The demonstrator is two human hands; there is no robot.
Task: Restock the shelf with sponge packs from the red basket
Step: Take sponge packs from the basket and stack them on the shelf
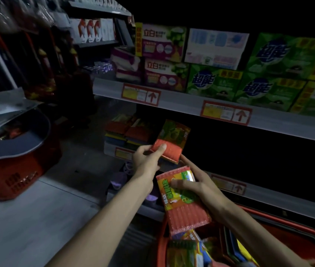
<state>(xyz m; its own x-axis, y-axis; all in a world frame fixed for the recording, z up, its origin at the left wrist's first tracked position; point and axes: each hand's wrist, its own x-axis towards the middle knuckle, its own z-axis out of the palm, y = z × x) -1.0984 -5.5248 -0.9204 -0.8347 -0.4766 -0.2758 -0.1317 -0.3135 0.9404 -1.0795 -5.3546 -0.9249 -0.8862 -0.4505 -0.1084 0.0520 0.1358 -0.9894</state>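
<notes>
The left hand (pixel 149 158) is closed on a sponge pack (pixel 169 142). Its thumb lies on the red front edge and its fingers curl under. This pack is tilted, with its green label end pointing up and back toward the dark lower shelf (pixel 280 191).

The right hand (pixel 197 185) grips a second sponge pack (pixel 181 201). Its thumb presses flat on the yellow and green label, and the rest of the hand wraps around the right side. This pack is long and red, with little ridges on it. It hangs just above the red basket (pixel 306 234) at the bottom right. The 2 packs are close together, 1 just above the other, but I cannot tell if they touch.

Inside the basket lie more packs (pixel 189 249) in green, yellow and blue, all jumbled.

Behind the left hand, a pile of stacked sponge packs (pixel 127 132) sits at the left end of the lower shelf. The rest of that shelf is too dark to see.

On the upper shelf (pixel 181 101) stand green boxes (pixel 268 74) and white and purple boxes (pixel 162 54). Red price tags (pixel 226 112) with arrows are stuck on its front edge.

Far left on the grey floor (pixel 37 218) is another red basket (pixel 12 174) with a dark cover on top.
</notes>
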